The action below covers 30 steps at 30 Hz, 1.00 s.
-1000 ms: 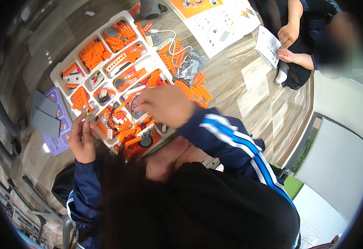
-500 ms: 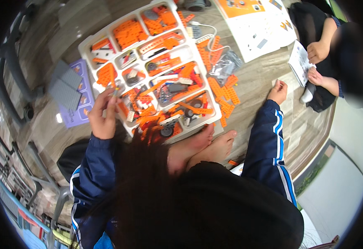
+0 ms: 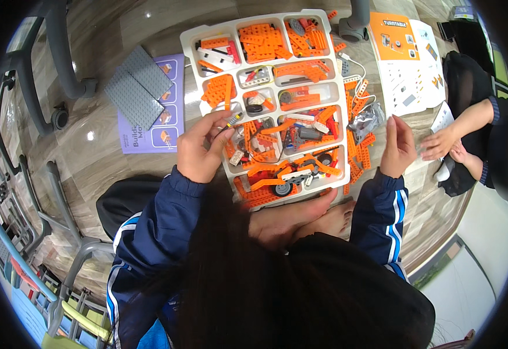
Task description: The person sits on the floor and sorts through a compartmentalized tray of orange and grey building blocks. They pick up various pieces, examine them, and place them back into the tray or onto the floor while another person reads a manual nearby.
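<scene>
small grey-and-yellow piece (image 3: 233, 120): sitting at the fingertips of the left hand (image 3: 202, 150), over the left side of the white tray (image 3: 187, 42).
left hand: pinching narrowly on the piece, likely because it is too slight for a fuller grip.
right hand (image 3: 399, 150): hovering beside the tray, near the clear plastic bag (image 3: 368, 118); thumb and fingers curling close, nothing visible between them; cannot tell if something tiny is there.
white tray: lying on the wood-look floor (image 3: 114, 38), its compartments seemingly sorting parts; orange bricks (image 3: 261, 42) are filling one.
grey plates (image 3: 140, 87): resting on the purple sheet (image 3: 132, 145), perhaps too broad for the compartments.
purple sheet: showing large lettering, partly covered, beside small model pictures.
open booklet (image 3: 402, 87): lying flat, presumably for easy reading; a bold heading is running across its orange panel, part drawings below.
co-worker's hand (image 3: 440, 142): reaching over a white leaflet (image 3: 441, 118), its print too small for reading.
brands: none standing out legibly.
</scene>
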Each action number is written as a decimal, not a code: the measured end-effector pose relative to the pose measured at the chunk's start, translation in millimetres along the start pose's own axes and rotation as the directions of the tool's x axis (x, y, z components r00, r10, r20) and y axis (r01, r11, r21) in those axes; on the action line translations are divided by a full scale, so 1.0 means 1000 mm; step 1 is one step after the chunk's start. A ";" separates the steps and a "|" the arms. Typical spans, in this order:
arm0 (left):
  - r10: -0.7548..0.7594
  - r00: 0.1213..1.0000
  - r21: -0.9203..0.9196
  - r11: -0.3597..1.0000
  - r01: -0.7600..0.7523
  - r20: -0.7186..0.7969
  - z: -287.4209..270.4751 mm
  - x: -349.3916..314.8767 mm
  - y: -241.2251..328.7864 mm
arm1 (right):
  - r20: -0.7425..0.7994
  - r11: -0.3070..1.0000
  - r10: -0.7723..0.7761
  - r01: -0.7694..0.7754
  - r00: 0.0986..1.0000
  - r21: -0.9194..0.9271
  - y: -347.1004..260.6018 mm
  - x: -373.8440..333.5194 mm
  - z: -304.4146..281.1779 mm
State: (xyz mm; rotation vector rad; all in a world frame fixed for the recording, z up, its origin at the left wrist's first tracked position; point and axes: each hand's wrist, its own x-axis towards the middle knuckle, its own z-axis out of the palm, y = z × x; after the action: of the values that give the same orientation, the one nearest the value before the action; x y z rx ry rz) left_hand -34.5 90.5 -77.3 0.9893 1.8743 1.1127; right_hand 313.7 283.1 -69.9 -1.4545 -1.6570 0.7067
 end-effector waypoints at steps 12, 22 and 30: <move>-0.244 0.968 -0.375 0.904 0.205 -0.058 -0.014 0.008 0.000 | 0.671 0.640 -0.600 0.764 0.435 0.076 -0.119 0.020 0.163; -0.253 0.965 -0.400 0.893 0.203 -0.074 -0.023 0.013 -0.005 | 0.862 0.570 -0.448 0.819 0.238 0.070 -0.134 -0.003 0.251; -0.224 0.973 -0.366 0.912 0.187 -0.062 -0.025 0.013 -0.004 | 0.855 0.558 -0.448 0.829 0.262 0.038 -0.133 0.005 0.238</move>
State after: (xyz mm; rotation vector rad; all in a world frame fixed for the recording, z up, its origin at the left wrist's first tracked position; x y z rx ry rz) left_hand -62.9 91.8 -74.1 0.5231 1.7233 1.3356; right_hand 40.9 286.1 -82.8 -0.4042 -3.0549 0.4941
